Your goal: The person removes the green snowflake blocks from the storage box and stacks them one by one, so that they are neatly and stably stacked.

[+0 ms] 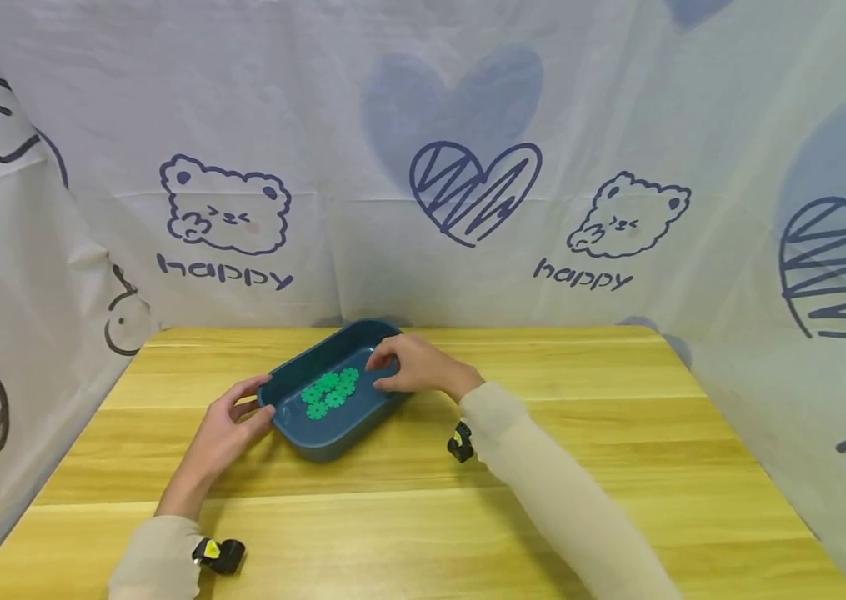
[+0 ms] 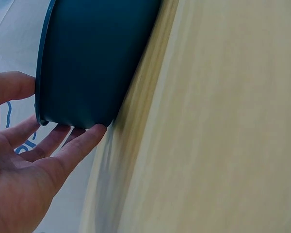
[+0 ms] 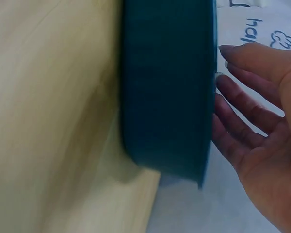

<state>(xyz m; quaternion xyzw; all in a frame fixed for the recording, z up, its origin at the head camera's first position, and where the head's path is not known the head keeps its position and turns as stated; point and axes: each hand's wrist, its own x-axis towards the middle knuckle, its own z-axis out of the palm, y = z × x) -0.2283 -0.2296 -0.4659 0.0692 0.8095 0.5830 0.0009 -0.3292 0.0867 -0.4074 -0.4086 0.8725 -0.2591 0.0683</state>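
A dark teal rectangular plastic basin [image 1: 325, 450] sits at an angle on the wooden table. Several green flower-shaped pieces [image 1: 328, 392] lie grouped together on its floor. At the basin's left end my left hand [image 1: 231, 421] holds the corner, thumb at the rim; the left wrist view shows its fingers [image 2: 82, 141] spread along the outer end wall. My right hand [image 1: 415, 367] reaches over the right part of the basin. Its thumb and index finger stand apart with nothing visible between them. In the right wrist view, the basin wall [image 3: 169, 87] partly hides the fingertips.
The yellow wood-grain table [image 1: 407, 533] extends on both sides of the basin. A white cloth [image 1: 340, 108] printed with bears and hearts hangs close behind it and along both sides. Small black devices [image 1: 223, 557] are worn on the wrists, over pale sleeves.
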